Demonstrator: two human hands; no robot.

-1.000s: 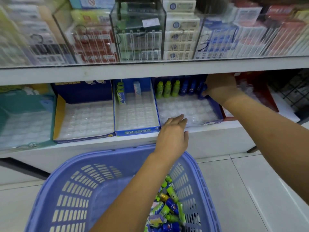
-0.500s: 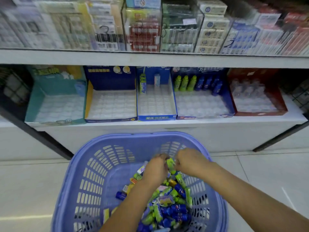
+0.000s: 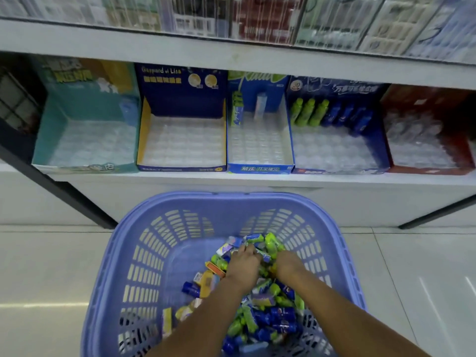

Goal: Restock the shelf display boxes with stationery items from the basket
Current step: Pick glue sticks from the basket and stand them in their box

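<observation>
Inside basket, hands side by side

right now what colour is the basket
Light purple-blue; the basket shows best in the head view.

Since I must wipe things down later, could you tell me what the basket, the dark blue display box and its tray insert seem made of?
Basket: moulded plastic, smooth lilac, slotted walls. Dark blue display box: likely printed cardboard, thin flat walls, yellow inner face. Tray insert: probably thin clear formed plastic, glossy, rows of pockets.
</observation>
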